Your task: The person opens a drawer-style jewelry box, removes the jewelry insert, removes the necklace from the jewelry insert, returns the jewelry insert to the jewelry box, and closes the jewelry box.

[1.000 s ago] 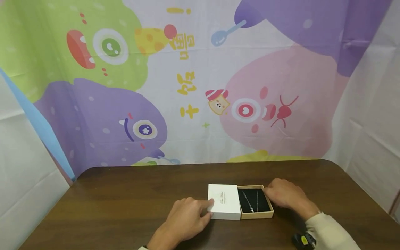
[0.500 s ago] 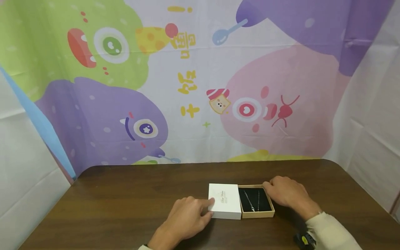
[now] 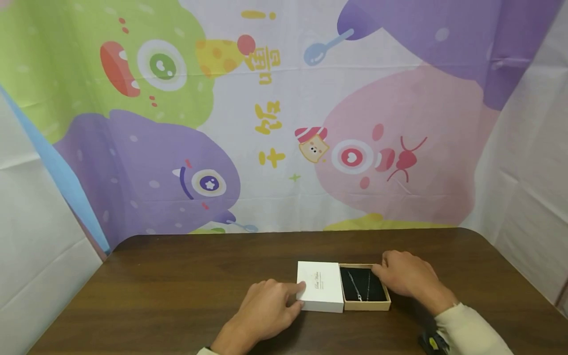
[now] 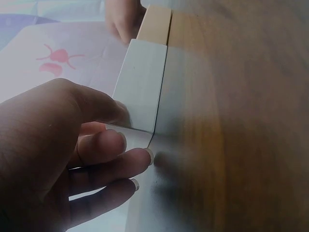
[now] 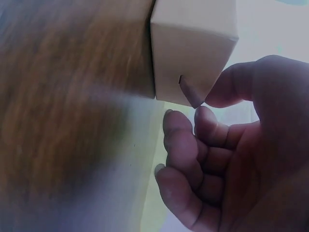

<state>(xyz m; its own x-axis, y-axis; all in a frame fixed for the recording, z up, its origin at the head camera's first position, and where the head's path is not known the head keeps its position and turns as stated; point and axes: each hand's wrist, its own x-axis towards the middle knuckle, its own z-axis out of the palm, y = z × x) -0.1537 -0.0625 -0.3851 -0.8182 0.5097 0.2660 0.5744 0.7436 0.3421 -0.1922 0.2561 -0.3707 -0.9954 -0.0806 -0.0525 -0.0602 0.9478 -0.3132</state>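
A white box sleeve (image 3: 320,291) lies on the table with a tan drawer (image 3: 367,306) pulled partly out of its right side. Inside the drawer, a thin silver necklace (image 3: 359,297) rests on a black pad (image 3: 372,286). My left hand (image 3: 268,308) grips the sleeve's left end, one finger over its top and the thumb at the front side. At the drawer's right end, my right hand (image 3: 406,273) pinches a small ribbon tab (image 5: 190,93), which comes out of a slot in the end wall, between thumb and index finger.
The brown wooden table (image 3: 177,276) has rounded far corners. A cartoon-printed cloth (image 3: 275,207) hangs behind it, with white cloth (image 3: 528,207) at the sides. A dark wrist device (image 3: 432,341) sits by the right sleeve.
The right hand has shifted very slightly left over the drawer's far right corner. The left hand keeps its place on the sleeve, and the drawer stands out about as far as before.
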